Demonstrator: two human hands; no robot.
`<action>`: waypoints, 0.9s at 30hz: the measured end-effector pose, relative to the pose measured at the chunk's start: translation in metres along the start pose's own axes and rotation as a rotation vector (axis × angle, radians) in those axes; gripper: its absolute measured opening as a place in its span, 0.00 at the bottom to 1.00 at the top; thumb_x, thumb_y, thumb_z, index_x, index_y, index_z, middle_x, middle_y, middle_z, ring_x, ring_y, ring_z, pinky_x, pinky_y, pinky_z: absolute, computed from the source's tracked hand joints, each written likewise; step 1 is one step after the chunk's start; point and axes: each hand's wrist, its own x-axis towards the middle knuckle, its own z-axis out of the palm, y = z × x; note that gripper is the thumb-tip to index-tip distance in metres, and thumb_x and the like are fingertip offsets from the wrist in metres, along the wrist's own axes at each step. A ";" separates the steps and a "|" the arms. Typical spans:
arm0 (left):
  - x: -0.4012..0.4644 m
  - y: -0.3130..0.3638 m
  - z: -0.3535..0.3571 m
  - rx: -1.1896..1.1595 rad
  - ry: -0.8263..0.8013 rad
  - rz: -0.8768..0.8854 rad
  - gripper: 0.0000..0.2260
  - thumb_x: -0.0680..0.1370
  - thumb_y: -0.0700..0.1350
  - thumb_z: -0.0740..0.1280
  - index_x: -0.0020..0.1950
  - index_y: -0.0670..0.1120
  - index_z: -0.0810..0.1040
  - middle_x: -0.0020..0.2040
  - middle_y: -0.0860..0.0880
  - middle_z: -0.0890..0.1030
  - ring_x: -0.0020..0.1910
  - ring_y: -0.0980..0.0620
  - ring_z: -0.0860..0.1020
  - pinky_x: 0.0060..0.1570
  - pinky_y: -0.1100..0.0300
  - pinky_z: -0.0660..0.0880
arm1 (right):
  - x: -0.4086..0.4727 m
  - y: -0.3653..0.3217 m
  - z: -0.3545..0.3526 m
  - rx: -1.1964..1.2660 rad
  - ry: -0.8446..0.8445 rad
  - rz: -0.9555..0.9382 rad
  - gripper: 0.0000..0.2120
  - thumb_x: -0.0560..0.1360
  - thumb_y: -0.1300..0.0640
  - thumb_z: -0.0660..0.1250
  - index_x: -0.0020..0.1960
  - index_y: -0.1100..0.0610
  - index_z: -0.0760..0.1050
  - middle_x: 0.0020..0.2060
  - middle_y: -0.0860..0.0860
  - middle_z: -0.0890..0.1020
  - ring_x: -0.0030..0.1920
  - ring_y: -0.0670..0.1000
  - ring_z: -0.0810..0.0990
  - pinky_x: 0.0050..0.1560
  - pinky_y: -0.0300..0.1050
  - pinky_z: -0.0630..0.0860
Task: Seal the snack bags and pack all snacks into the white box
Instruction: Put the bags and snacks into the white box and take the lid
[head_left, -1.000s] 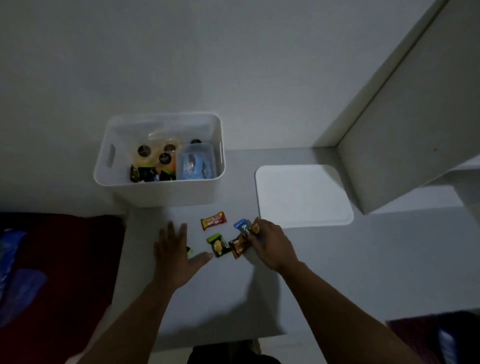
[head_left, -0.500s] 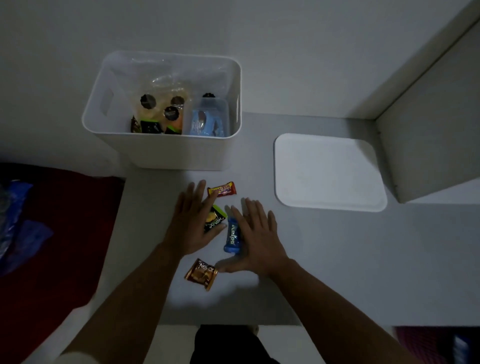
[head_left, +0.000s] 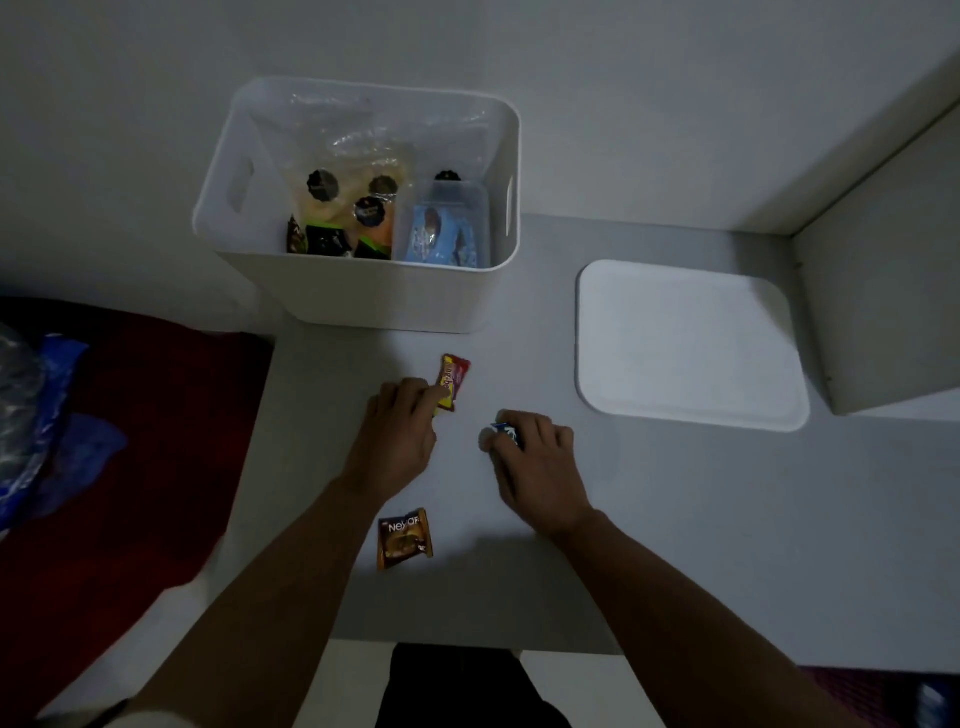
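Note:
The white box (head_left: 363, 296) stands at the back of the grey table and holds clear snack bags and a clear tub of blue packets (head_left: 441, 234). My left hand (head_left: 395, 436) is curled, its fingertips pinching the near end of a red snack packet (head_left: 457, 374) that lies in front of the box. The green packet is out of sight, perhaps under this hand. My right hand (head_left: 535, 462) is closed over a blue snack packet (head_left: 506, 431), only its tip showing. A brown snack packet (head_left: 405, 538) lies loose near my left forearm.
The box's white lid (head_left: 691, 343) lies flat to the right. A white cabinet side (head_left: 883, 291) rises at the far right. Left of the table are a dark red cloth (head_left: 130, 441) and a blue plastic bag (head_left: 31, 415). A wall is behind the box.
Both hands went from flat on the packets to closed. The right closed on the blue packet; the left reached the red one, which turned upright. The green packet disappeared under the left hand.

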 end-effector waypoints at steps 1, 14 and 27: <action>0.002 0.000 0.000 -0.026 -0.012 -0.006 0.23 0.71 0.37 0.72 0.65 0.44 0.75 0.57 0.43 0.75 0.51 0.39 0.74 0.47 0.47 0.74 | 0.003 0.002 0.001 -0.008 0.000 -0.002 0.07 0.78 0.56 0.66 0.56 0.51 0.78 0.60 0.53 0.78 0.56 0.57 0.75 0.47 0.51 0.67; -0.013 -0.004 -0.031 -0.078 -0.066 -0.047 0.37 0.72 0.31 0.68 0.78 0.52 0.64 0.78 0.45 0.62 0.59 0.42 0.72 0.49 0.48 0.79 | -0.011 -0.053 -0.014 0.272 -0.188 -0.161 0.16 0.82 0.45 0.63 0.66 0.50 0.76 0.54 0.52 0.76 0.46 0.50 0.78 0.36 0.43 0.75; 0.002 0.013 -0.001 -0.020 0.043 0.003 0.06 0.73 0.41 0.70 0.49 0.45 0.76 0.61 0.48 0.77 0.54 0.41 0.74 0.31 0.55 0.74 | -0.019 -0.021 -0.011 0.138 -0.242 0.085 0.22 0.72 0.42 0.69 0.61 0.53 0.76 0.58 0.54 0.76 0.49 0.55 0.80 0.38 0.48 0.79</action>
